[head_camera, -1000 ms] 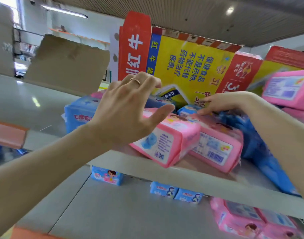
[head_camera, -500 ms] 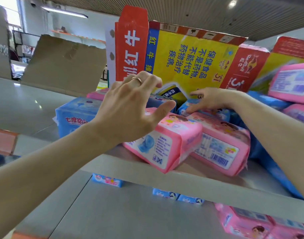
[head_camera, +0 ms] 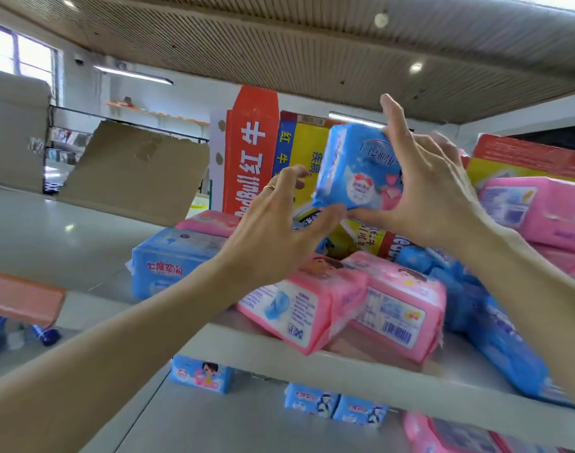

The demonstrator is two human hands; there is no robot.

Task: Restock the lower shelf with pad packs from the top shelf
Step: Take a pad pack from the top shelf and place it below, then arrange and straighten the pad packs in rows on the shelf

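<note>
While my right hand [head_camera: 433, 197] grips the blue pad pack [head_camera: 358, 168], thumb below and fingers behind, the pack sits tilted in the upper centre of frame, clear above the top shelf [head_camera: 279, 351]. Left hand [head_camera: 273, 237] released, fingers spread, thumb just beside the pack's lower corner; contact: cannot tell. Pink packs [head_camera: 312, 308] lie at the shelf edge below. Lower shelf [head_camera: 214, 420], bottom of frame, holds small blue packs [head_camera: 201, 374].

Large blue pack [head_camera: 164, 269], centre left: red "七度空间". Red carton flap [head_camera: 251, 152], upper centre: white "红牛", turned sideways. Blue strip [head_camera: 284, 148] beside it: "红牛". Small blue pack [head_camera: 354, 168] in right hand [head_camera: 423, 194]: label blurred.
</note>
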